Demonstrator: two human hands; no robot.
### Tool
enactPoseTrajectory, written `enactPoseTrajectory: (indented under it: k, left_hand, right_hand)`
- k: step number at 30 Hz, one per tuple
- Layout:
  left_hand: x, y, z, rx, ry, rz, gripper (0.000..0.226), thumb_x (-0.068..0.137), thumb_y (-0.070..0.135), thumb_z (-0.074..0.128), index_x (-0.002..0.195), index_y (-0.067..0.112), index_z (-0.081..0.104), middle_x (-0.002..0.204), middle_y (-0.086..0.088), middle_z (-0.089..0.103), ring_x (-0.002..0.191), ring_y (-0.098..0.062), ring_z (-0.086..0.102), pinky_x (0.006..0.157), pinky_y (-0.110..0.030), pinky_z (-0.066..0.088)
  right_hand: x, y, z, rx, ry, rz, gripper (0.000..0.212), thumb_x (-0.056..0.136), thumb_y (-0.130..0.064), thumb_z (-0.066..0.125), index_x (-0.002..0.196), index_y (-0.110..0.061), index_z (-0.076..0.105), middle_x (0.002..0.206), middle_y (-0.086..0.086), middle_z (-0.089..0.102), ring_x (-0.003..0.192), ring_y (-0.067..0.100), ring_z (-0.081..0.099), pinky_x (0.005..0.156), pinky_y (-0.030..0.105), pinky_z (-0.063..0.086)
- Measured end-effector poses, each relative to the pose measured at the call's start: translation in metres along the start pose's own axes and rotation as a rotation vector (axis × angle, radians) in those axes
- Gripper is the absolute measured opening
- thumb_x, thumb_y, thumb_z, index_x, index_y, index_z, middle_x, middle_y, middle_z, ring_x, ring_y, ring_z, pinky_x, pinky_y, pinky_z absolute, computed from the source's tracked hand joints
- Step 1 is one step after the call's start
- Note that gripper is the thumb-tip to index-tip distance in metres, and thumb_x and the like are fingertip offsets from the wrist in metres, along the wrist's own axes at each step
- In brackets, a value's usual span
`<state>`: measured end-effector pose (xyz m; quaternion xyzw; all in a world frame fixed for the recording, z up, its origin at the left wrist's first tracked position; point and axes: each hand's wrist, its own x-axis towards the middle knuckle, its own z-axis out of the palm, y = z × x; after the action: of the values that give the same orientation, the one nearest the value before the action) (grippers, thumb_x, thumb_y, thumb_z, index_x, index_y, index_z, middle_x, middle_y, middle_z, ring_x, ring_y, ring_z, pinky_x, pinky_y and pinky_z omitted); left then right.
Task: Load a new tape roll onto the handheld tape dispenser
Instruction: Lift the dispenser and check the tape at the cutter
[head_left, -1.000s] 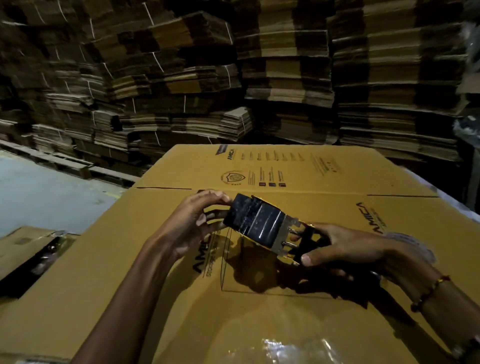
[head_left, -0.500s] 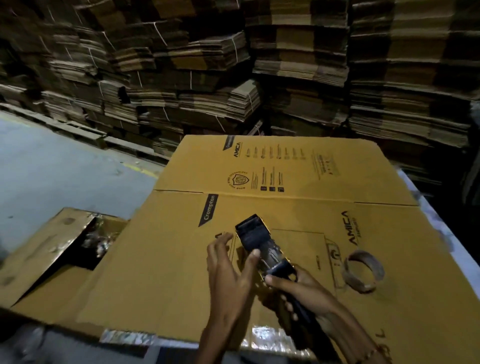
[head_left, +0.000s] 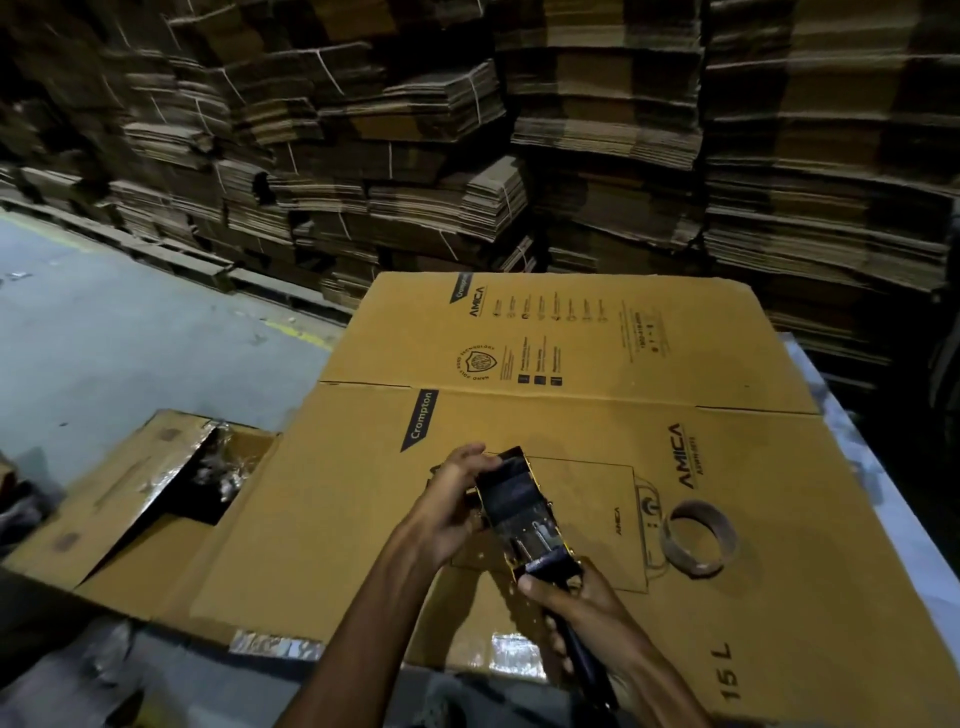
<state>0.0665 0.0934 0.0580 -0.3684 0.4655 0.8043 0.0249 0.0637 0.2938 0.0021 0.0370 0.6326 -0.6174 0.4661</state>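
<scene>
Dispenser surroundings: tape dispenser work is taking place in front of tall cardboard stacks (head_left: 597, 130) that are filling the whole background.
Work surface: flattened carton (head_left: 571, 441) is lying flat and serving as the bench.
Side box: open box (head_left: 156, 493) is sitting at the left, just beside the carton.
Tape dispenser (head_left: 519, 504): being held just above the carton's near middle, head pointing away, handle toward the person.
Change: compared with a second ago, it is now lying lengthwise rather than sideways, so the head is facing the left hand.
Cardboard ring (head_left: 698, 538): lying on the carton right of the dispenser, apart from it; it is looking like a bare spent core, and no new roll is showing.
Right hand (head_left: 587, 608): wrapping closed around the handle.
Left hand (head_left: 457, 499): fingers curling round the head's left side, gripping it.
Meaning: judging by this, old core is out and loading is not yet starting.
</scene>
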Motion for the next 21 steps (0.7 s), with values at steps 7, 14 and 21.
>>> enactPoseTrajectory:
  k: [7, 14, 21]
  left_hand:
    - [0.003, 0.012, -0.012, 0.429, 0.329, 0.5, 0.025, 0.098, 0.02, 0.059, 0.123, 0.021, 0.06, 0.132, -0.002, 0.051, 0.116, -0.019, 0.053, 0.063, -0.017, 0.049]
    - [0.008, -0.011, -0.023, 0.352, 0.06, 0.183, 0.015, 0.099, 0.032, 0.058, 0.108, 0.022, 0.064, 0.116, -0.004, 0.065, 0.109, -0.026, 0.062, 0.082, -0.034, 0.054]
    - [0.021, 0.003, -0.02, 0.164, -0.177, -0.115, 0.034, 0.102, 0.04, 0.048, 0.123, 0.015, 0.06, 0.115, -0.006, 0.067, 0.104, -0.023, 0.063, 0.093, -0.044, 0.053]
  right_hand:
    - [-0.012, -0.006, 0.016, 0.075, 0.034, -0.009, 0.06, 0.076, -0.031, 0.084, 0.123, -0.019, 0.049, 0.059, 0.007, 0.055, 0.046, 0.019, 0.05, 0.042, 0.025, 0.041]
    - [-0.006, -0.006, 0.053, 0.256, 0.11, 0.048, 0.042, 0.077, -0.038, 0.083, 0.097, -0.011, 0.058, 0.065, 0.005, 0.051, 0.048, 0.017, 0.047, 0.045, 0.026, 0.038]
    - [-0.005, -0.012, 0.086, 0.194, 0.337, -0.019, 0.042, 0.084, -0.041, 0.076, 0.104, -0.009, 0.06, 0.064, 0.002, 0.056, 0.049, 0.014, 0.051, 0.045, 0.025, 0.042]
